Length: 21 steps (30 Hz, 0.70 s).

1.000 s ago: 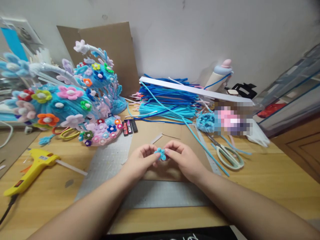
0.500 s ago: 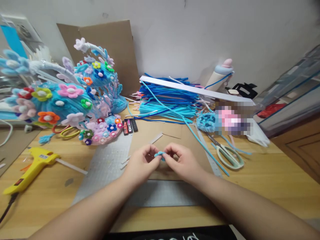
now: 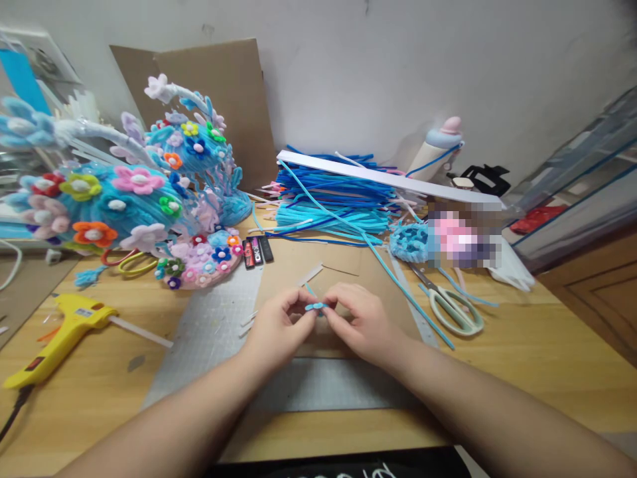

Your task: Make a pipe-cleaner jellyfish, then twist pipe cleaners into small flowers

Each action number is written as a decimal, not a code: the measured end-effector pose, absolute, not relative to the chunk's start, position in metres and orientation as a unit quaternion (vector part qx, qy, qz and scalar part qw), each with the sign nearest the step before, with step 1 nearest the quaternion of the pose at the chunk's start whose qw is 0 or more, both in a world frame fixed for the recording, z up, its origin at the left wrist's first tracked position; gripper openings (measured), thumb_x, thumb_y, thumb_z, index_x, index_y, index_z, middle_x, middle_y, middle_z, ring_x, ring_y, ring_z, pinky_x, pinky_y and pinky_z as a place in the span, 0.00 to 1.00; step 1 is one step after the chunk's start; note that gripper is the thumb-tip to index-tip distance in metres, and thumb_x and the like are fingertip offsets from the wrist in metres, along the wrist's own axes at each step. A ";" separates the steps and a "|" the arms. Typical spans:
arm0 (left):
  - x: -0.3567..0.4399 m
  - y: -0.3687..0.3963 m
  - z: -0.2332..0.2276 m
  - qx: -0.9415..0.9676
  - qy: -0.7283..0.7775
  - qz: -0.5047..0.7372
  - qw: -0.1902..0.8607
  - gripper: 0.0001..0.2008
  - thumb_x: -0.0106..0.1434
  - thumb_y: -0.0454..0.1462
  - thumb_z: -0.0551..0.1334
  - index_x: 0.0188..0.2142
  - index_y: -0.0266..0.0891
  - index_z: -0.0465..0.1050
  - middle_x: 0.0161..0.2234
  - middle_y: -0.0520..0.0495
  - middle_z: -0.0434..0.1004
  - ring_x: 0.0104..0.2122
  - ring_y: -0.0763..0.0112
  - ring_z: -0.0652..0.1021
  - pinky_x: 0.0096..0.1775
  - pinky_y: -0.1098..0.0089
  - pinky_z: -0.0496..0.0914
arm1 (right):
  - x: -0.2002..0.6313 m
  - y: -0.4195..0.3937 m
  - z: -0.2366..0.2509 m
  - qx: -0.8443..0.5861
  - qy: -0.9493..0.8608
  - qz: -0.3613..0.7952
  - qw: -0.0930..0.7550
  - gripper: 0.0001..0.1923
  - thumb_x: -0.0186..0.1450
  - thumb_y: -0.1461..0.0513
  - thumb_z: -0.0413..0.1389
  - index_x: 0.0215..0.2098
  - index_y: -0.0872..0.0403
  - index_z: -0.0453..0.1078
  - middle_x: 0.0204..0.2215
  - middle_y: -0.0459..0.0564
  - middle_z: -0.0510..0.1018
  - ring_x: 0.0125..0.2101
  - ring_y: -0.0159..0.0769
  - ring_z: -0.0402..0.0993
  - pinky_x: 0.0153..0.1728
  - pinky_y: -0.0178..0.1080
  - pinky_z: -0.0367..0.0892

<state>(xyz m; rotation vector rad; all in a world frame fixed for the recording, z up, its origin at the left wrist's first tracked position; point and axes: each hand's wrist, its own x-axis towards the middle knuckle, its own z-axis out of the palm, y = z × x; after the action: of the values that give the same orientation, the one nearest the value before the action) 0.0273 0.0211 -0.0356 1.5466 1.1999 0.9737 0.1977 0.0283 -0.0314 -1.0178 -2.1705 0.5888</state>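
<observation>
Both my hands meet over a sheet of brown cardboard point(image 3: 338, 262) at the middle of the table. My left hand point(image 3: 279, 326) and my right hand point(image 3: 359, 320) pinch a small light-blue pipe-cleaner flower point(image 3: 315, 306) between their fingertips. The flower lies edge-on to the camera, with a short stem end sticking up behind it. A grey cutting mat point(image 3: 209, 325) lies under the cardboard.
A large blue pipe-cleaner headpiece point(image 3: 129, 199) covered in coloured flowers stands at the left. A yellow glue gun point(image 3: 54, 338) lies near it. A pile of blue pipe cleaners point(image 3: 338, 192) sits behind, scissors point(image 3: 452, 309) and a metal ruler point(image 3: 413, 302) to the right.
The flower faced the camera a second ago and is now turned edge-on between my fingertips. Both hands stayed in nearly the same place.
</observation>
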 end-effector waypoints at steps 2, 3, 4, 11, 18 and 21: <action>0.027 0.020 -0.036 0.638 0.495 0.390 0.442 0.03 0.56 0.34 0.59 0.31 0.38 0.71 0.30 0.49 0.75 0.32 0.68 0.75 0.36 0.69 0.67 | 0.197 0.027 -0.032 -0.389 -0.829 0.225 0.333 0.04 0.65 0.65 0.50 0.33 0.52 0.66 0.29 0.48 0.74 0.32 0.35 0.69 0.36 0.38 0.60; 0.027 0.020 -0.037 0.637 0.499 0.390 0.439 0.03 0.56 0.34 0.59 0.32 0.38 0.71 0.30 0.49 0.75 0.32 0.69 0.75 0.36 0.70 0.67 | 0.197 0.026 -0.032 -0.390 -0.827 0.225 0.337 0.04 0.65 0.65 0.50 0.33 0.52 0.66 0.29 0.48 0.74 0.32 0.35 0.68 0.36 0.38 0.60; 0.028 0.019 -0.038 0.633 0.502 0.391 0.441 0.03 0.56 0.34 0.59 0.32 0.39 0.70 0.30 0.50 0.75 0.31 0.69 0.75 0.35 0.70 0.67 | 0.196 0.025 -0.032 -0.391 -0.825 0.224 0.341 0.04 0.64 0.65 0.50 0.33 0.52 0.66 0.29 0.48 0.73 0.32 0.35 0.68 0.36 0.38 0.60; 0.029 0.015 -0.047 0.645 0.512 0.394 0.408 0.01 0.56 0.33 0.59 0.29 0.39 0.68 0.29 0.50 0.74 0.31 0.69 0.75 0.34 0.70 0.67 | 0.188 0.022 -0.034 -0.416 -0.788 0.273 0.361 0.06 0.61 0.68 0.50 0.27 0.53 0.63 0.23 0.44 0.66 0.26 0.31 0.63 0.28 0.34 0.57; 0.031 0.013 -0.046 0.649 0.506 0.439 0.362 0.03 0.53 0.30 0.60 0.27 0.39 0.68 0.30 0.48 0.75 0.32 0.68 0.75 0.37 0.68 0.68 | 0.179 0.018 -0.036 -0.484 -0.667 0.407 0.394 0.06 0.58 0.66 0.50 0.23 0.53 0.60 0.19 0.41 0.61 0.22 0.29 0.57 0.23 0.32 0.54; 0.031 0.017 -0.047 0.619 0.514 0.446 0.393 0.02 0.53 0.31 0.60 0.27 0.39 0.69 0.29 0.49 0.75 0.32 0.68 0.75 0.36 0.69 0.67 | 0.178 0.019 -0.039 -0.491 -0.650 0.429 0.390 0.05 0.59 0.64 0.50 0.25 0.53 0.62 0.20 0.41 0.62 0.23 0.29 0.58 0.24 0.33 0.56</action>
<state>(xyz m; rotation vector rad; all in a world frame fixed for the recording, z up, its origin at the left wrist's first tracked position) 0.0311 0.0169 -0.0474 1.5715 1.3039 1.1315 0.1784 0.0194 -0.0395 -1.2482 -1.6529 1.0894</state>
